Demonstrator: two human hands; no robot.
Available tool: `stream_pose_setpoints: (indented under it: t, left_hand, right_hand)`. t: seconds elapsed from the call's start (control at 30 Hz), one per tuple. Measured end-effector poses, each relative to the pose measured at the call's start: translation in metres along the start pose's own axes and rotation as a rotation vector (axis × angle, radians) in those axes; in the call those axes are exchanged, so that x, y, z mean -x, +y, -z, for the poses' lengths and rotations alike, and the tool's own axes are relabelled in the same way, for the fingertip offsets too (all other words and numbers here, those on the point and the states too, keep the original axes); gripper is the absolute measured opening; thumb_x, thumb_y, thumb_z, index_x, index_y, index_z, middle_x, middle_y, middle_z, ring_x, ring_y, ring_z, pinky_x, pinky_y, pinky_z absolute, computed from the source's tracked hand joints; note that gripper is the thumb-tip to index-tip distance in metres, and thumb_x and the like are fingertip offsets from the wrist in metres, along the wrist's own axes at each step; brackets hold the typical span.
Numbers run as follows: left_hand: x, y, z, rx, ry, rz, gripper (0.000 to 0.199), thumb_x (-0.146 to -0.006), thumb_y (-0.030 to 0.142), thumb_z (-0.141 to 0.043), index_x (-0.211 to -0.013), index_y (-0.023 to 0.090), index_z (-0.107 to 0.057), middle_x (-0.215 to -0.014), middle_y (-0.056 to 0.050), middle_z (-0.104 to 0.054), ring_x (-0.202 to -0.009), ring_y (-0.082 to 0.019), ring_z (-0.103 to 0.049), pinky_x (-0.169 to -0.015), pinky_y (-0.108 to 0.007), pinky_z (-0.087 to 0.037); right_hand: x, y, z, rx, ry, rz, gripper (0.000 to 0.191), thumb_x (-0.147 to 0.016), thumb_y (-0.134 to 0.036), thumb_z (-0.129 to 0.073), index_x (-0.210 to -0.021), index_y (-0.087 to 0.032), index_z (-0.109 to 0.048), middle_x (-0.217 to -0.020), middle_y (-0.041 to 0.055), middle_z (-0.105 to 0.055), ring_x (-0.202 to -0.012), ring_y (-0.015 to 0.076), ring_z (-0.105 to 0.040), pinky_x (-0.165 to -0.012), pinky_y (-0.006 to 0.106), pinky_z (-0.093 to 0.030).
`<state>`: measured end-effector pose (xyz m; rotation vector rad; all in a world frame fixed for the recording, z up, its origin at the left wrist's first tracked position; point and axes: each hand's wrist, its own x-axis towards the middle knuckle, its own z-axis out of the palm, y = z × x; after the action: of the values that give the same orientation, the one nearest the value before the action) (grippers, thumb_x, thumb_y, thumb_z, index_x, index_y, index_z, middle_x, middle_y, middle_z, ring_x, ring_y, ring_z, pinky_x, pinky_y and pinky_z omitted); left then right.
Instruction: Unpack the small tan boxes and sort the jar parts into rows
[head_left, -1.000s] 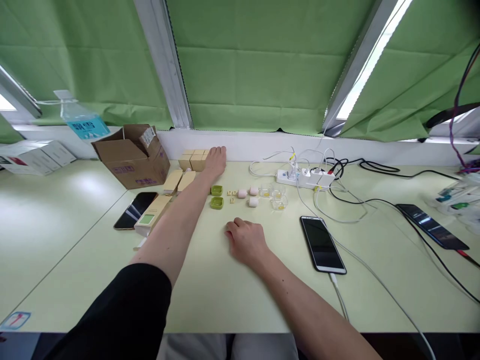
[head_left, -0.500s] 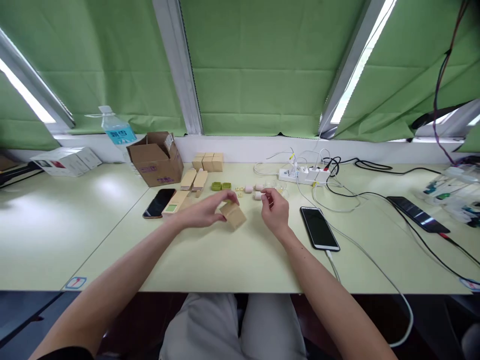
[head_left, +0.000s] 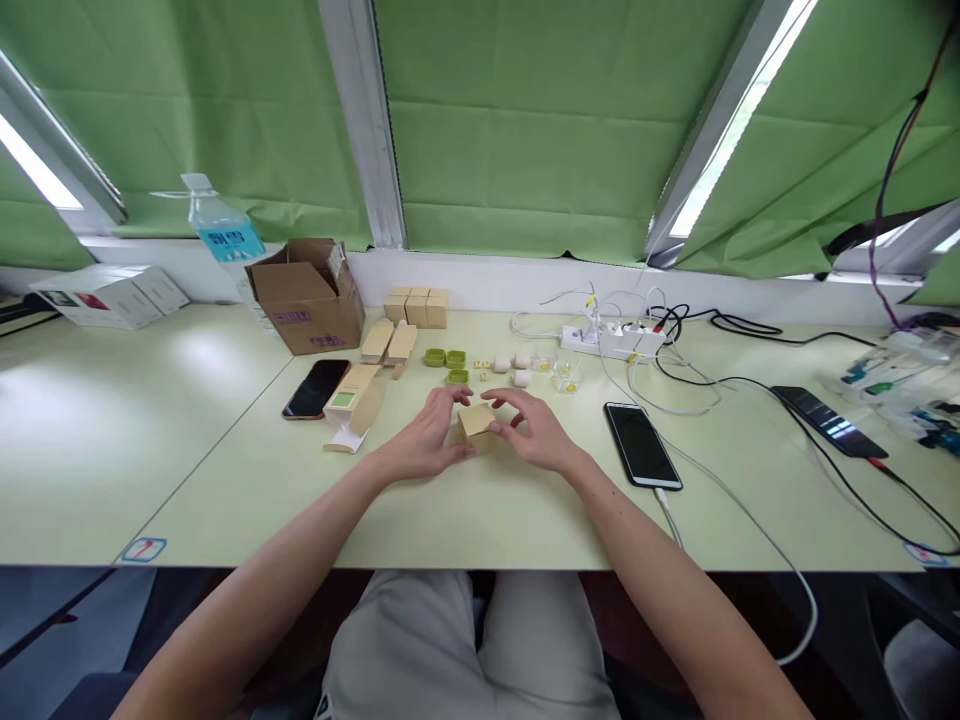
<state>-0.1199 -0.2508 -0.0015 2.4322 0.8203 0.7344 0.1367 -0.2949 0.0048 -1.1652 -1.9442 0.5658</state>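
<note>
Fingers (head_left: pixel 513 397) around small box (head_left: pixel 477 419); green trays (head_left: pixel 456 359), pale cylinders (head_left: pixel 521 379) beyond.

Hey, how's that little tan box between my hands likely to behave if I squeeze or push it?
The little tan box looks like thin card, so it's probably light and could dent if squeezed. Its flat sides suggest it would slide rather than roll.

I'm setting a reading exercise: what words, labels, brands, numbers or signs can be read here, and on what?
Nothing reads with certainty.
Bottle, blue label: perhaps "飘雪", blurred.
Carton: purple print and white label, too blurred.
Open box: green label, any writing too small.
White boxes: any text too small.
Left sticker: red mark, blue outline, unclear.
Right sticker: too blurred.
Front small box: no print visible.
</note>
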Motion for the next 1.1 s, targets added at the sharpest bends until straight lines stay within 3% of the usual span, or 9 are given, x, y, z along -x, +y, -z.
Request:
stream_pose_setpoints:
  t: [0.13,0.23,0.33,0.43,0.63,0.8,0.93,1.1]
  left_hand:
    - [-0.002,-0.006,-0.009,0.049,0.067,0.031,0.068,-0.096,0.027,-0.065,-0.155,0.027,-0.031,-0.153,-0.017,-0.053,-0.141,-0.030,-0.059,-0.120,-0.053,-0.053]
    - [-0.003,0.000,-0.019,0.036,0.121,0.130,0.081,-0.093,0.033,-0.073,-0.159,0.026,-0.027,-0.147,-0.018,-0.059,-0.139,-0.034,-0.061,-0.117,-0.055,-0.052]
    - [-0.005,0.007,-0.035,-0.049,0.171,0.285,0.091,-0.084,0.048,-0.086,-0.157,0.024,-0.036,-0.145,-0.019,-0.062,-0.141,-0.041,-0.059,-0.118,-0.062,-0.046]
    - [-0.006,0.009,-0.049,-0.095,0.233,0.334,0.084,-0.081,0.049,-0.089,-0.148,0.022,-0.048,-0.149,-0.021,-0.062,-0.144,-0.043,-0.057,-0.121,-0.063,-0.042]
    - [-0.005,0.007,-0.050,-0.049,0.295,0.168,0.050,-0.097,0.030,-0.072,-0.144,0.026,-0.054,-0.144,-0.013,-0.066,-0.139,-0.032,-0.064,-0.112,-0.050,-0.056]
    - [-0.001,0.016,-0.048,-0.256,0.310,0.006,0.063,-0.096,0.018,-0.067,-0.155,0.028,-0.048,-0.150,-0.015,-0.066,-0.142,-0.035,-0.063,-0.112,-0.056,-0.060]
    - [0.000,0.022,-0.048,-0.348,0.311,-0.042,0.071,-0.093,0.011,-0.062,-0.161,0.026,-0.045,-0.149,-0.016,-0.068,-0.144,-0.038,-0.061,-0.116,-0.060,-0.059]
    - [-0.002,0.024,-0.045,-0.432,0.288,-0.065,0.062,-0.097,0.012,-0.056,-0.158,0.023,-0.049,-0.153,-0.016,-0.067,-0.143,-0.038,-0.061,-0.114,-0.059,-0.059]
  right_hand:
    - [0.001,-0.004,-0.010,0.063,-0.006,0.017,0.035,-0.098,-0.031,-0.065,-0.133,-0.024,-0.068,-0.135,0.0091,-0.074,-0.118,0.0240,-0.070,-0.087,0.037,-0.065]
    - [0.000,-0.003,-0.013,0.058,0.038,0.009,0.034,-0.097,-0.029,-0.066,-0.131,-0.023,-0.067,-0.130,0.0106,-0.074,-0.112,0.0242,-0.071,-0.084,0.038,-0.066]
    - [-0.001,-0.002,-0.015,0.026,0.077,0.000,0.037,-0.095,-0.028,-0.066,-0.131,-0.021,-0.065,-0.130,0.0121,-0.072,-0.106,0.0235,-0.071,-0.082,0.038,-0.066]
    - [0.000,-0.003,-0.015,0.037,0.086,-0.009,0.039,-0.094,-0.028,-0.065,-0.133,-0.021,-0.064,-0.134,0.0131,-0.070,-0.104,0.0233,-0.071,-0.079,0.038,-0.065]
    - [0.003,-0.011,-0.016,0.188,0.093,0.012,0.043,-0.096,-0.030,-0.062,-0.139,-0.024,-0.060,-0.142,0.0115,-0.071,-0.112,0.0261,-0.071,-0.087,0.041,-0.063]
    - [0.006,-0.021,-0.018,0.306,0.108,0.060,0.057,-0.096,-0.027,-0.057,-0.153,-0.022,-0.049,-0.148,0.0143,-0.068,-0.123,0.0295,-0.070,-0.096,0.044,-0.062]
    - [0.009,-0.031,-0.022,0.401,0.083,0.098,0.067,-0.094,-0.023,-0.056,-0.159,-0.020,-0.040,-0.150,0.0172,-0.066,-0.126,0.0321,-0.069,-0.096,0.046,-0.061]
    - [0.009,-0.036,-0.028,0.449,0.074,0.098,0.077,-0.089,-0.019,-0.054,-0.163,-0.019,-0.032,-0.155,0.0204,-0.060,-0.123,0.0338,-0.069,-0.090,0.046,-0.062]
